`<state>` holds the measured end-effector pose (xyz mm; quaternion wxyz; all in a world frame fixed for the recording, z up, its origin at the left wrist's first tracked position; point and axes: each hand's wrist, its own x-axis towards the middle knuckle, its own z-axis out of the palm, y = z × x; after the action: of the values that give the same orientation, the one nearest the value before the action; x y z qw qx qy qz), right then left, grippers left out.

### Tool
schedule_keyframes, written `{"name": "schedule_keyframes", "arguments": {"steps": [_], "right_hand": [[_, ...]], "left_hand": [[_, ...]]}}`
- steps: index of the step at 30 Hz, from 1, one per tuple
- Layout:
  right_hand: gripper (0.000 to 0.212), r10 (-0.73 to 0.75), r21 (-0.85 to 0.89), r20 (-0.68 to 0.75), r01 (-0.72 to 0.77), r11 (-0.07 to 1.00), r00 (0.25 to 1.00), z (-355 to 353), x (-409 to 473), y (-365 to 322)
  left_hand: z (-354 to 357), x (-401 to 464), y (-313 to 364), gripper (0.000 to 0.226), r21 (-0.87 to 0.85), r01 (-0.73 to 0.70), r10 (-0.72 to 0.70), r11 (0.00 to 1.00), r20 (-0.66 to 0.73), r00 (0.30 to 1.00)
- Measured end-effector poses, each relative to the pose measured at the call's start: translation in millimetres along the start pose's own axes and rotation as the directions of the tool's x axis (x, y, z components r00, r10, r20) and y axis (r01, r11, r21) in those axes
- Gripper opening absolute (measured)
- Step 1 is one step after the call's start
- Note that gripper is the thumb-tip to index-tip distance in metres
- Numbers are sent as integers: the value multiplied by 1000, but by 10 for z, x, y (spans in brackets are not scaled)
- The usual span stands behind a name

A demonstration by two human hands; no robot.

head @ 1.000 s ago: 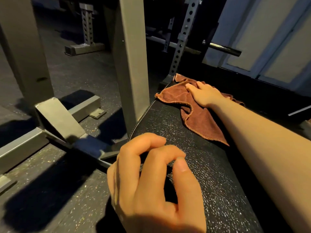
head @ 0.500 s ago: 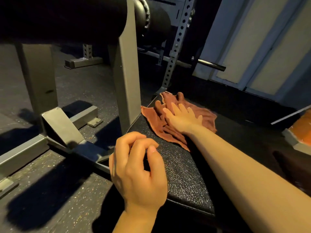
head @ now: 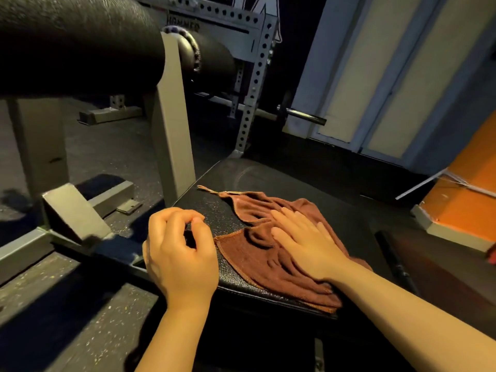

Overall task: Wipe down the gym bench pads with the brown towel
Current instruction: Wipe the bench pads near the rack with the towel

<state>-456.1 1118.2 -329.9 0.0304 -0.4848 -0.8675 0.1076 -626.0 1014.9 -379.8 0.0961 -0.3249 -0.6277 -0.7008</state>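
A brown towel (head: pixel 255 267) lies crumpled on the near end of the black textured bench pad (head: pixel 268 175). My right hand (head: pixel 303 237) presses flat on the towel, fingers spread and pointing to the far left. My left hand (head: pixel 179 253) hovers at the pad's left edge with its fingers curled against the thumb and nothing visible in it. A thick black roller pad (head: pixel 80 44) crosses the upper left, and a second roller (head: pixel 212 63) sits behind the grey post.
A grey steel upright (head: pixel 174 130) stands just left of the pad, with its base frame (head: pixel 72 210) on the speckled rubber floor. Behind are a perforated rack post (head: pixel 255 84) and a barbell end (head: pixel 303 116). An orange block (head: pixel 461 200) sits at right.
My right hand has dragged the towel from the pad's far end toward me to the near end. My view has risen, bringing the rollers into sight. The left hand stays curled.
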Motion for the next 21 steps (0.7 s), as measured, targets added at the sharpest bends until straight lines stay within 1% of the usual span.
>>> {"name": "schedule_keyframes", "arguments": {"steps": [2, 3, 5, 6, 7, 8, 10, 12, 13, 14, 15, 17, 19, 21], "right_hand": [[52, 138, -11, -42, -138, 990, 990, -1, 32, 228], [53, 226, -21, -75, -228, 973, 971, -3, 31, 352], [56, 417, 3, -134, -420, 908, 899, -6, 7, 553], [59, 500, 29, -129, -501, 865, 856, 1, -11, 600], [60, 555, 43, -110, -553, 832, 825, 9, -22, 607], [62, 573, 51, -93, -571, 819, 814, 24, -28, 608], [64, 522, 74, -45, -518, 852, 852, 13, -88, 609], [63, 407, 136, -48, -398, 907, 912, -73, -220, 622], [63, 325, 165, -77, -309, 937, 943, -119, -317, 642], [64, 226, 156, -90, -211, 965, 970, -148, -443, 648], [67, 121, 92, -64, -115, 989, 991, -165, -558, 619], [78, -39, -69, 41, 42, 997, 998, -156, -709, 537], [73, -75, -126, 121, 90, 988, 990, -129, -660, 438], [63, -89, -135, 148, 109, 985, 985, -108, -545, 240]], "left_hand": [[1, 2, -6, 29, 0, 13, -13, 1000, -1, 1000], [4, 3, -4, 29, 3, 18, -18, 1000, -5, 1000], [8, 2, 8, 29, 8, 28, -28, 1000, -16, 999], [8, 0, 14, 29, 9, 33, -33, 999, -22, 999], [9, 1, 18, 30, 11, 33, -33, 999, -25, 999], [8, -1, 19, 30, 12, 31, -31, 999, -27, 999], [5, -6, 18, 29, 18, 26, -26, 999, -19, 999], [-3, -5, 27, 29, 26, 29, -29, 999, -8, 1000], [-2, 0, 39, 30, 30, 30, -30, 999, -1, 1000], [0, 5, 48, 30, 36, 28, -29, 999, 7, 1000], [0, 9, 50, 30, 49, 24, -25, 999, 12, 1000], [3, 13, 38, 30, 80, 14, -15, 997, 10, 1000], [0, 0, 33, 29, 94, 8, -8, 996, 0, 1000], [-4, -11, 55, 28, 86, 3, -2, 996, -17, 1000]]}}
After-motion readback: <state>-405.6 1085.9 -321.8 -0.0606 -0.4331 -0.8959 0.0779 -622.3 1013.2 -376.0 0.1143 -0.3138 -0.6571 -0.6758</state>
